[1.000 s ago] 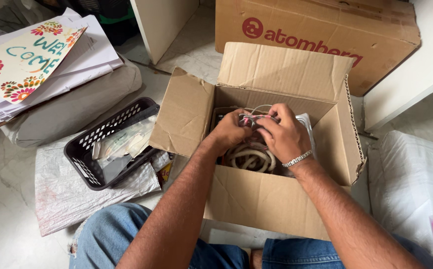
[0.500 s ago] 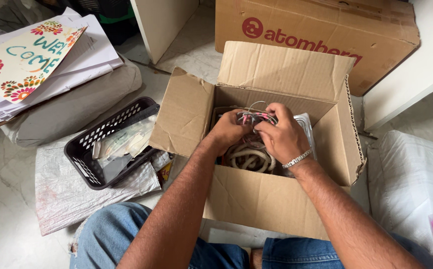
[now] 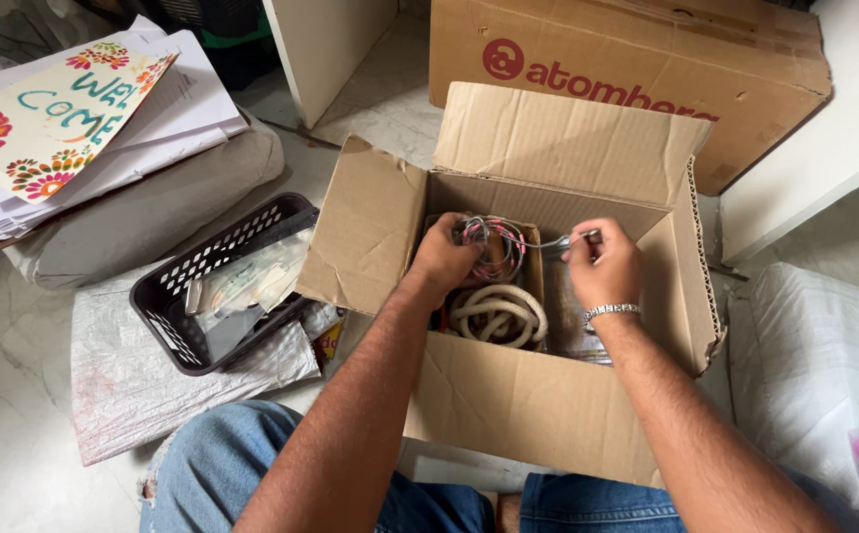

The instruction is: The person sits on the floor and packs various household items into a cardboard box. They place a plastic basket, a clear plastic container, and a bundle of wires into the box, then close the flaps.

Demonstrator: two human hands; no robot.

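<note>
Nearest are the person's knees in blue jeans (image 3: 222, 464), then the open cardboard box (image 3: 508, 395) on the floor. Inside it the left hand (image 3: 441, 262) is closed around a bundle of pink and grey cables (image 3: 494, 242), held above a coil of white rope (image 3: 499, 311). The right hand (image 3: 605, 265) pinches one loose cable end (image 3: 563, 240), pulled sideways from the bundle. Left of the box sits a black basket (image 3: 168, 296), with a larger brown box (image 3: 647, 69) behind

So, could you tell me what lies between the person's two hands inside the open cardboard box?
In the head view, a thin grey cable stretches from the coiled cable bundle in the left hand to the right hand, which pinches its end.
</note>
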